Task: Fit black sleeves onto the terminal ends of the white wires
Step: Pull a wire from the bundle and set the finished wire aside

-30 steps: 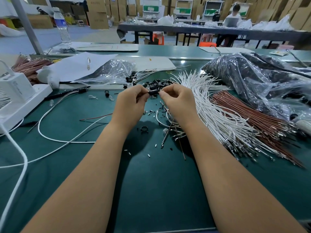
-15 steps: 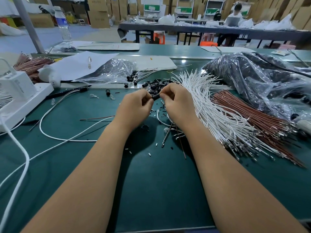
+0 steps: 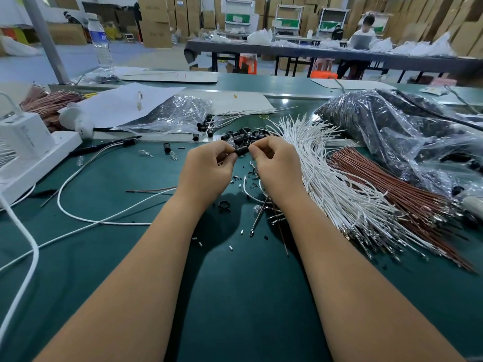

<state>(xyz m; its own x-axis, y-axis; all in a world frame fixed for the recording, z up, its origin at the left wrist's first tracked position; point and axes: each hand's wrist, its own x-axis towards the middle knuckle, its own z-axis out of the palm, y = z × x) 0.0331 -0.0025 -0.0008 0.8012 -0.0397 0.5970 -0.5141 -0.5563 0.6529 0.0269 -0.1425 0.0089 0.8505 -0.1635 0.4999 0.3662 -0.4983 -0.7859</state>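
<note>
No legible text, brand, number or sign.

- Water bottle (image 3: 100,40), at 11 o'clock: blue label band, printing too small to read.
- White device (image 3: 24,138), at 9 o'clock: faint grey marking on its side, too blurred to make out.
- Cardboard boxes (image 3: 154,19), at 12 o'clock: small pale labels and dark printing, unreadable.
- Racks (image 3: 236,14), at 12 o'clock: green and white panels, no characters resolved.
</note>
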